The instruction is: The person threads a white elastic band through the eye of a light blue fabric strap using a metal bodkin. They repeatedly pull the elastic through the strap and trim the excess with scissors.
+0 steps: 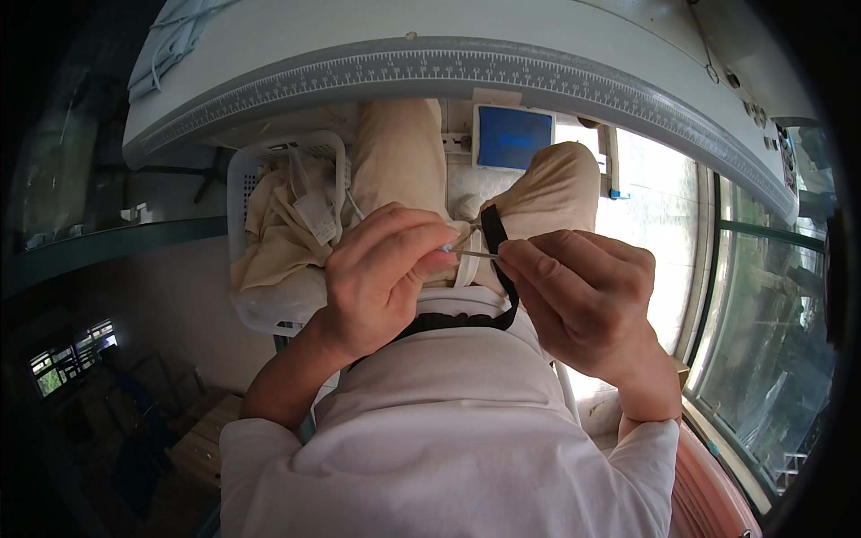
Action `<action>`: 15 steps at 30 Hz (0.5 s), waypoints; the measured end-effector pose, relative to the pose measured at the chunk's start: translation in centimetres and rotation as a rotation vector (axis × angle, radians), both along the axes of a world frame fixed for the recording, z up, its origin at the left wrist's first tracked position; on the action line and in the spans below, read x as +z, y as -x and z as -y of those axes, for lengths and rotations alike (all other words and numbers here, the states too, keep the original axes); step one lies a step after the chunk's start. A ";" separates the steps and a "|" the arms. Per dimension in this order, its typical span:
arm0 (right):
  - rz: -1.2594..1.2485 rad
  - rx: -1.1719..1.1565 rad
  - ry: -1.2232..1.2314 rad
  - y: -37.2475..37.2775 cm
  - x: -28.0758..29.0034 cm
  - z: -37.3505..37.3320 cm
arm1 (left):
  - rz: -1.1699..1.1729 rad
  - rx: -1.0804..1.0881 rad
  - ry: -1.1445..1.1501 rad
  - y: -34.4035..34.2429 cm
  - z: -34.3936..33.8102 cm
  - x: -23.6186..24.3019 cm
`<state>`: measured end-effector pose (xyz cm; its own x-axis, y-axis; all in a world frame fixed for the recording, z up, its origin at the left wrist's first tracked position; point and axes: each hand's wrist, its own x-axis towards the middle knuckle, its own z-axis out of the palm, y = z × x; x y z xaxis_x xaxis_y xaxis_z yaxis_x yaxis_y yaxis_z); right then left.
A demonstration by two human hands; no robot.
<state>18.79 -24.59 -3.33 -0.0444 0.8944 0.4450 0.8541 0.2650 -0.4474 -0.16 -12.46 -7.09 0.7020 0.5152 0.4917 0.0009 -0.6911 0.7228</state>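
Observation:
My left hand (386, 260) is closed in a pinch on a light blue cord (447, 247), whose tip shows at the fingertips. Another pale length sticks out behind the knuckles. Opposite it, my right hand (583, 287) pinches a thin metallic rod (475, 255), which spans the small gap between the two hands and meets the left fingertips. Whether the rod enters the cord is too small to tell. Just behind the rod, a black strap (493, 229) loops up from my waist and passes by the right fingertips.
Beyond my knees runs a white table edge with a grey ruler strip (404, 67). Light blue cords or fabric (170, 45) lie at its far left. A white plastic basket (338, 148) with beige cloth stands to my left. A blue panel (513, 137) sits below the table.

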 end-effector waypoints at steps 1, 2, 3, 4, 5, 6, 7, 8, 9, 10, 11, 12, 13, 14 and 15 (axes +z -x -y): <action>0.002 0.003 0.005 0.0 0.0 0.0 | 0.000 0.001 0.000 0.0 0.0 -0.1; 0.007 -0.001 0.007 0.0 0.1 0.1 | -0.001 0.002 0.001 0.0 0.1 -0.1; 0.012 -0.005 0.009 0.0 0.3 0.1 | -0.004 0.003 -0.001 0.0 0.1 -0.1; 0.017 -0.009 0.011 -0.1 0.4 0.1 | -0.007 0.004 -0.003 0.1 0.1 -0.1; 0.012 -0.020 -0.017 -0.1 0.2 0.1 | -0.010 0.005 -0.006 0.1 0.1 -0.1; 0.006 -0.031 -0.044 -0.1 -0.2 0.0 | -0.010 0.005 -0.005 0.0 0.0 0.0; 0.001 -0.033 -0.060 -0.1 -0.4 -0.1 | -0.008 0.005 -0.004 0.0 0.0 0.0; -0.006 -0.035 -0.075 -0.1 -0.7 -0.1 | -0.007 0.005 -0.002 0.0 0.1 0.0; -0.014 -0.028 -0.079 0.0 -0.9 -0.1 | -0.003 0.003 -0.002 0.0 0.1 0.0; -0.016 -0.025 -0.082 0.0 -1.0 -0.2 | -0.001 0.002 -0.004 0.0 0.1 0.0; -0.018 -0.023 -0.084 0.0 -1.0 -0.2 | 0.002 0.000 -0.006 0.0 0.1 0.0; -0.012 -0.025 -0.083 0.0 -1.0 -0.1 | 0.002 -0.001 -0.005 -0.1 0.1 0.0; -0.008 -0.025 -0.078 0.0 -1.0 -0.1 | 0.002 -0.002 -0.002 -0.1 0.1 0.0; -0.003 -0.025 -0.073 0.0 -1.0 -0.1 | 0.001 -0.003 0.000 -0.1 0.1 0.0; 0.002 -0.024 -0.065 0.0 -0.9 -0.1 | -0.001 -0.003 0.000 -0.1 0.1 -0.1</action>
